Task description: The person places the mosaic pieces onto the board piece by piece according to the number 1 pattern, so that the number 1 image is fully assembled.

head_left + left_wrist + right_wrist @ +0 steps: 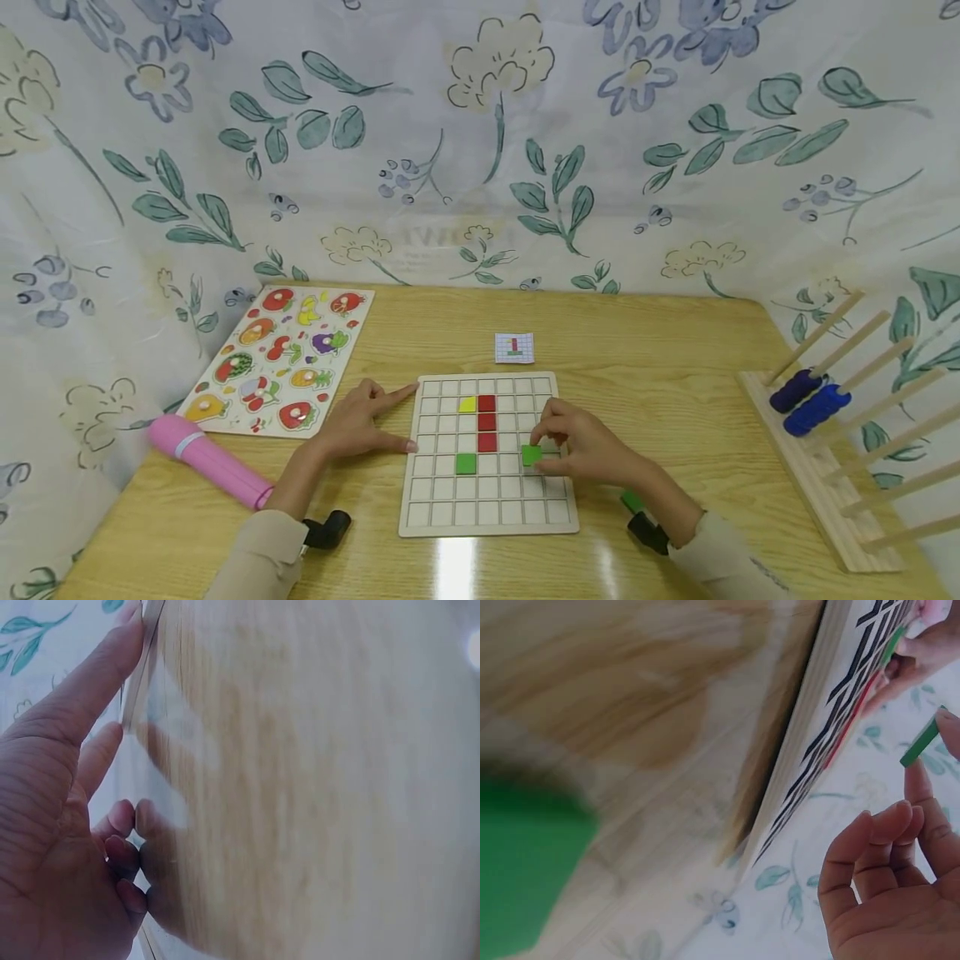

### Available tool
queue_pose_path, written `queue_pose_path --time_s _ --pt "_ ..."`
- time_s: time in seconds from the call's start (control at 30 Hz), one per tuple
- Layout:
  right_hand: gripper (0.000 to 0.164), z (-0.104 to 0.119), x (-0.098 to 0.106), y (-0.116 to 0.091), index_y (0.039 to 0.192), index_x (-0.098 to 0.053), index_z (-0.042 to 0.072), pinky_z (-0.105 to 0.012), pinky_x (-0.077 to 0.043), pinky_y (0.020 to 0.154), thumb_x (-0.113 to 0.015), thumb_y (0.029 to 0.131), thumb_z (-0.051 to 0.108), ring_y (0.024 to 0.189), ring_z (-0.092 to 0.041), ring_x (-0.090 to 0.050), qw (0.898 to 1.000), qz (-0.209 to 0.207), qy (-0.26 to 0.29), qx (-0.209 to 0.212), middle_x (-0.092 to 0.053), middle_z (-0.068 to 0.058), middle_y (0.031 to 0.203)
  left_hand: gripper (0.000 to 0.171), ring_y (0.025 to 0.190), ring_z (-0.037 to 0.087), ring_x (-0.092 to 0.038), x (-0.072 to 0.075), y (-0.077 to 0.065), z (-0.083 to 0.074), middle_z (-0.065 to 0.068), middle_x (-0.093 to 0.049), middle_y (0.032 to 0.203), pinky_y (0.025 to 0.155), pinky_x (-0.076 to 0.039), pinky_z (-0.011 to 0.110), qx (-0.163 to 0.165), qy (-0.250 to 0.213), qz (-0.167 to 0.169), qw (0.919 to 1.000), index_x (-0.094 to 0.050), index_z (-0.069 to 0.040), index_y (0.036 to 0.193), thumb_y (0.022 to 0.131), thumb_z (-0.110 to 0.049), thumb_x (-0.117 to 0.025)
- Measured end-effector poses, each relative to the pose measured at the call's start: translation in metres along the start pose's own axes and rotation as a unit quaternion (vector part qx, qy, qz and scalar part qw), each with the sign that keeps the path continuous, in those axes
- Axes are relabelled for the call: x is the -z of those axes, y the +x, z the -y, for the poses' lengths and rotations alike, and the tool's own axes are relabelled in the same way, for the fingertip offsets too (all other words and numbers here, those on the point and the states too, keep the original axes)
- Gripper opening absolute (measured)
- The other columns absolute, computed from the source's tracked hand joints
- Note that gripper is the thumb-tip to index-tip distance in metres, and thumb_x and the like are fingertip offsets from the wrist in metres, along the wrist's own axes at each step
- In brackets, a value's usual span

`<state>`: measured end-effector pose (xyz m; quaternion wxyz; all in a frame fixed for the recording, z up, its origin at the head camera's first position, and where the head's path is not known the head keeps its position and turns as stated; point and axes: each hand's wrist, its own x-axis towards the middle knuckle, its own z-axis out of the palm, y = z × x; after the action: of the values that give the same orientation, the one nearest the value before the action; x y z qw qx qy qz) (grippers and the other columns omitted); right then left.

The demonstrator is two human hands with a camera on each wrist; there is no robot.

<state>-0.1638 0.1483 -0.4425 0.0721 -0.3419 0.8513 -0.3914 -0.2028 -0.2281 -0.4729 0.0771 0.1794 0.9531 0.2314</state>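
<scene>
A pale wooden grid board (487,512) lies on the table. On it are a yellow piece (467,405) with a slanted edge, a column of red square tiles (487,422) and a green square tile (466,464). My left hand (352,425) touches the board's left edge with index finger and thumb stretched out; its other fingers are bent against the table in the left wrist view. Between thumb and index finger, my right hand (585,446) pinches another green square tile (922,742), above the board's right part. More green (632,500) shows on the table by the right wrist.
Behind the board lies a small pattern card (513,348). A fruit puzzle board (277,367) and a pink cylinder (210,461) are at the left. A wooden peg rack (817,483) with blue beads (816,410) stands at the right. Floral cloth (480,167) hangs behind.
</scene>
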Motion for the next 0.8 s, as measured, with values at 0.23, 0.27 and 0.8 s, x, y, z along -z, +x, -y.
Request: queue_pose_path --time_s 0.23,0.27,0.8 --pt "0.016 0.011 -0.013 0.015 0.093 -0.074 0.013 -0.021 -0.044 0.069 -0.082 0.081 0.018 0.079 -0.011 -0.048 0.999 0.030 -0.009 -0.017 -0.050 -0.004 0.089 0.094 0.079 0.019 -0.033 0.000 0.000 0.001 0.005 -0.036 0.096 0.065 -0.026 0.032 0.000 -0.002 0.001 1.0000 -0.046 -0.031 0.149 0.068 -0.064 -0.080" --pt "0.016 0.013 -0.014 0.017 0.093 -0.074 0.014 -0.021 -0.043 0.069 -0.082 0.081 0.018 0.080 -0.011 -0.048 0.999 0.035 -0.012 -0.021 -0.051 -0.004 0.089 0.094 0.079 0.019 -0.033 0.000 0.000 0.001 0.005 -0.036 0.096 0.065 -0.026 0.032 0.000 -0.002 0.001 1.0000 -0.046 -0.031 0.149 0.068 -0.064 -0.080" --pt "0.016 0.020 -0.028 0.034 0.093 -0.075 0.013 -0.019 -0.040 0.065 -0.082 0.082 0.022 0.077 -0.007 -0.044 0.996 0.055 -0.059 -0.026 -0.048 0.004 0.087 0.095 0.080 0.019 -0.033 -0.001 0.001 0.002 0.005 -0.036 0.097 0.066 -0.027 0.032 0.003 -0.001 0.001 1.0000 -0.045 -0.033 0.149 0.068 -0.066 -0.080"
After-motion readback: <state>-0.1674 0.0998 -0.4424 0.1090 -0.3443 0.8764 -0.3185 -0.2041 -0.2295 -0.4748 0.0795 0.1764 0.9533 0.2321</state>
